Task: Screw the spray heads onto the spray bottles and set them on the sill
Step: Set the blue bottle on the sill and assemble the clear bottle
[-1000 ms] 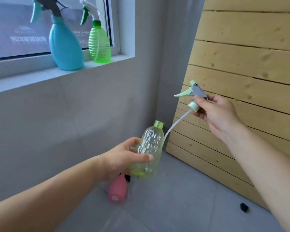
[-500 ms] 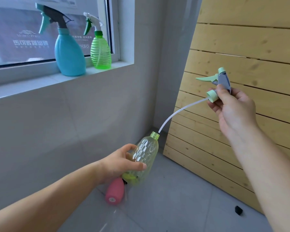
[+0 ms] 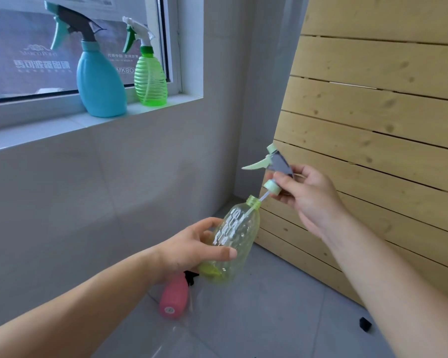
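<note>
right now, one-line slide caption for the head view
Left hand grips a yellow-green bottle; right hand holds the spray head, its tube in the neck, collar not yet seated.

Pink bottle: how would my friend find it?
Look below the window sill, down the grey wall to the floor. The pink bottle lies there, just below the left hand. It is the only pink one; the blue bottle and green bottle stand on the sill.
</note>
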{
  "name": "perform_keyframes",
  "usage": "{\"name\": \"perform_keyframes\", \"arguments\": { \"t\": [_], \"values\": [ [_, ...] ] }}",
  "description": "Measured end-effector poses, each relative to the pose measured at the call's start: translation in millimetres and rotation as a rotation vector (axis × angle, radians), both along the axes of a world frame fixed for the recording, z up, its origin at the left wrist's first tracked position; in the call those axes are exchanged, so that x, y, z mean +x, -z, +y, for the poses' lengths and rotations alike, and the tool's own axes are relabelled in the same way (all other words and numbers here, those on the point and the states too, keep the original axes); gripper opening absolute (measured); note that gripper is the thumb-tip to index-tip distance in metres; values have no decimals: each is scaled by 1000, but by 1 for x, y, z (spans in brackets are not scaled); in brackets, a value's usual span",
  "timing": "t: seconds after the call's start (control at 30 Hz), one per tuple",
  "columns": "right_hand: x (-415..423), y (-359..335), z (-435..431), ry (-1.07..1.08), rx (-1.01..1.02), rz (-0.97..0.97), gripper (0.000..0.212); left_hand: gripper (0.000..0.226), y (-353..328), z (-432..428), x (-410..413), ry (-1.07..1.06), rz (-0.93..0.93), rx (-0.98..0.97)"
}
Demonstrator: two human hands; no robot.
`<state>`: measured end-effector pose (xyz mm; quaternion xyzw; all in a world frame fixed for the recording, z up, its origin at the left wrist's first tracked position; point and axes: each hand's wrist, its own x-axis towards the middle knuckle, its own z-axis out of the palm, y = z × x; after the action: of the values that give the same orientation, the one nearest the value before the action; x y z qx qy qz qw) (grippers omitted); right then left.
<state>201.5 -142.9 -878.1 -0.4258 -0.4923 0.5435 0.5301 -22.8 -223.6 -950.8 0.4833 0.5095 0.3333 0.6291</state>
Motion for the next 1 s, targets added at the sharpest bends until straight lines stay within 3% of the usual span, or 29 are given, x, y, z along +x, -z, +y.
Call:
{"name": "perform_keyframes", "arguments": {
  "t": [0.3,0.7,0.83,1.0],
  "values": [
    [-8,10,-6,-274,46,-189,25,56,-8,-7,-3,11,50,-6],
    [-1,16,-4,-419,93,-267,31,52,-11,-8,-6,71,13,0],
    [1,12,-4,-415,132,-285,33,50,-14,-8,-5,88,39,26],
    [-7,17,-5,-230,227,-458,27,45,-13,-7,0,77,59,31]
  ]
}}
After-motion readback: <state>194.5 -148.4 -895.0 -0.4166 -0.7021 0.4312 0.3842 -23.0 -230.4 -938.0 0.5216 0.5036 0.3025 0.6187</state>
